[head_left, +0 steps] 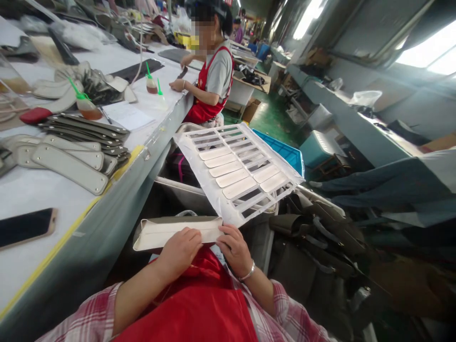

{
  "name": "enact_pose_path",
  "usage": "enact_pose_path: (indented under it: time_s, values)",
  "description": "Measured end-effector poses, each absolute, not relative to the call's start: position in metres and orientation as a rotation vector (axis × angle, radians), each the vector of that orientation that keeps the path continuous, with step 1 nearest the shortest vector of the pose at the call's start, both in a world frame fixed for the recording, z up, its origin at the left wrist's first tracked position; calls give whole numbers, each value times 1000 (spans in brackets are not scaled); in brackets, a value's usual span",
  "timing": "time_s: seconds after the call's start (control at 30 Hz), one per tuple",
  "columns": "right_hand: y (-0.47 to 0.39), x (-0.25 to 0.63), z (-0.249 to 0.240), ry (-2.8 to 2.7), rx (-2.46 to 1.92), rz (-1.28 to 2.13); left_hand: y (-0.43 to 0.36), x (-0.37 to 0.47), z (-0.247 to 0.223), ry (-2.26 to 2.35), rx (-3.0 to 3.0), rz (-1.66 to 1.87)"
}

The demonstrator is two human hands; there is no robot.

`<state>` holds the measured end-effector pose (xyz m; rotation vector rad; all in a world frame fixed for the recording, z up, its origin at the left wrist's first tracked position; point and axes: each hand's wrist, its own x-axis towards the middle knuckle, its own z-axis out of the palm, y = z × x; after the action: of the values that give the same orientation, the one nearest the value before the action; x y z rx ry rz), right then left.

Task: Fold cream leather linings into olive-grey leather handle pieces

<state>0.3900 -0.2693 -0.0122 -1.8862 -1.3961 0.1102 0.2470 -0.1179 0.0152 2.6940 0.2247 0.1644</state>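
Observation:
A handbag point(156, 236) lies across my lap with its long cream base facing up. A line runs along the base, and a loop like a handle shows behind it. My left hand point(182, 249) rests on the middle of the base, fingers together and curled against it. At the right end of the base, my right hand point(235, 249) grips the corner between thumb and fingers. Just beyond is a white slatted rack point(228, 209), carrying several cream rounded strips point(238, 186). The underside of the bag is hidden by my hands and lap.
On the table point(21, 280) at left lie a phone point(26, 228), stacked cream base pieces point(69, 166) and glue bottles point(87, 108). A co-worker in a red apron point(228, 71) sits further along. Dark bags point(320, 237) are piled at right; a blue crate point(281, 152) stands behind the rack.

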Motion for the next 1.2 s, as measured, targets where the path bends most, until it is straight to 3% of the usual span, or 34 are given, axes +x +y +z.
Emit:
enact_pose_path:
  time_s: [0.5, 0.87, 0.93, 1.0, 1.1, 1.2]
  values:
    - [-260, 381, -10, -1342, -2006, -60, -132, 254, 23, 432, 2854, 140]
    - [-258, 378, -7, -1021, -2273, 81, -127, 270, 36, 630, 2792, -135]
    - [-261, 384, -6, -943, -2387, 208, -126, 271, 35, 640, 2781, -146]
    - [-262, 389, -5, -876, -2401, 546, -125, 272, 35, 645, 2782, -159]
    - [-259, 388, -5, -630, -2147, 1140, -124, 272, 35, 640, 2782, -184]
    - [-252, 378, -5, -393, -1896, 1395, -122, 272, 35, 640, 2773, -185]
